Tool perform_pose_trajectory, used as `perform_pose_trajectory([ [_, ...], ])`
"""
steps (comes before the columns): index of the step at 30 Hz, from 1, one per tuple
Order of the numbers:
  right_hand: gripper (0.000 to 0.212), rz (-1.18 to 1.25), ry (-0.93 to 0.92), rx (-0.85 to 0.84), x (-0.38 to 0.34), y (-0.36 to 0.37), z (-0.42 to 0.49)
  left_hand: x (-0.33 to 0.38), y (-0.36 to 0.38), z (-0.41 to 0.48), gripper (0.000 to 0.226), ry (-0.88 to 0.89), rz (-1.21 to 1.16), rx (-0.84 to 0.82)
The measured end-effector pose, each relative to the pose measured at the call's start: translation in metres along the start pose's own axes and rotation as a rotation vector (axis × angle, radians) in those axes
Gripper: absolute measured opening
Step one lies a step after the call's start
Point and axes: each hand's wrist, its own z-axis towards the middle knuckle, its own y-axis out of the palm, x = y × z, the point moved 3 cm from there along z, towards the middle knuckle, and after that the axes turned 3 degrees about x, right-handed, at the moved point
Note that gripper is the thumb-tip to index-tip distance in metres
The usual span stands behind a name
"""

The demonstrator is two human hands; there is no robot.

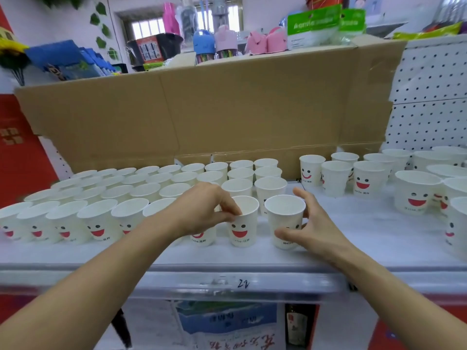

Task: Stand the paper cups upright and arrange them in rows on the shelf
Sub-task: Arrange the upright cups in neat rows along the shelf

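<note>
Head view, looking down at a white shelf (366, 238) crowded with white paper cups printed with red smiling faces.

Toward the shelf's left end, a block of upright cups (141, 188) stands in tight rows running from the front edge back to a brown cardboard sheet (227, 109) propped along the rear. Rims nearly touch, faces turned toward the front edge, apparently so the prints show.

Near the middle of the front edge, the left hand (204, 210) pinches the rim of an upright smiling cup (243, 223) between thumb and fingers (233, 207), at the right end of the front row, seemingly nudging it into line. Just beside it, the right hand (310, 228) cups a second white paper cup (286, 221), thumb low across the front and fingers spread around the far side; the wrap likely keeps the light cup from tipping as it moves.

Toward the right end, a looser cluster of upright cups (369, 178) stands unaligned, so the task seems well along but unfinished.

Bare shelf lies open to the right of the second cup, giving room to extend the rows. The front edge is close under both cups, with only a narrow margin before the drop.
</note>
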Motion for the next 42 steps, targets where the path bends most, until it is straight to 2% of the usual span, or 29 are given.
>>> perform_pose_trajectory([
  [6,0.105,-0.006,0.0,0.003,-0.004,0.01,-0.004,-0.007,-0.004,-0.001,0.019,-0.022,-0.076,-0.022],
  [10,0.087,-0.009,-0.009,-0.004,0.001,0.01,-0.001,-0.012,-0.005,-0.002,0.029,-0.007,-0.134,0.01],
  [13,0.074,0.006,-0.01,0.009,0.002,0.011,0.003,-0.013,-0.003,-0.002,0.023,-0.002,-0.131,0.006],
  [18,0.067,-0.027,-0.011,0.041,0.0,0.013,0.005,-0.012,-0.001,0.002,0.011,0.03,-0.109,0.005],
  [34,0.072,-0.094,0.027,0.009,0.0,0.016,0.005,-0.013,-0.001,0.003,0.011,0.074,-0.104,0.01],
  [42,0.084,-0.058,0.029,-0.01,0.001,0.017,0.004,-0.016,-0.004,0.001,0.02,0.061,-0.157,0.026],
])
